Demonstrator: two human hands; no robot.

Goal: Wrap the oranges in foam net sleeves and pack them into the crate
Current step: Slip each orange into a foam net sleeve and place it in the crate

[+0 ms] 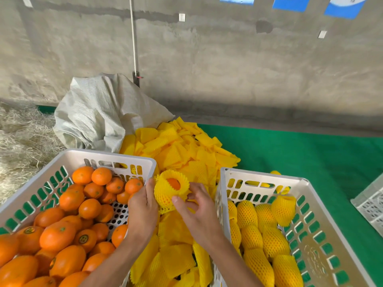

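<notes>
At centre frame, your left hand [143, 206] cups an orange [173, 183] half-sheathed in a yellow foam net sleeve [165, 193], fingers together, while your right hand [194, 212] pinches the sleeve's lower edge. Bare oranges [62, 230] fill the lower-left crate [107, 157]; wrapped oranges [263, 239] sit in the lower-right crate [267, 177].

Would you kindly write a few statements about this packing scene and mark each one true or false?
1. The left crate holds bare oranges. True.
2. The right crate is empty. False: it holds sleeved oranges.
3. Both hands hold one orange in a sleeve. True: left hand, right hand.
4. The loose sleeves are green. False: yellow.
5. The held sleeve hides its orange fully. False: orange shows at the top opening.
</notes>
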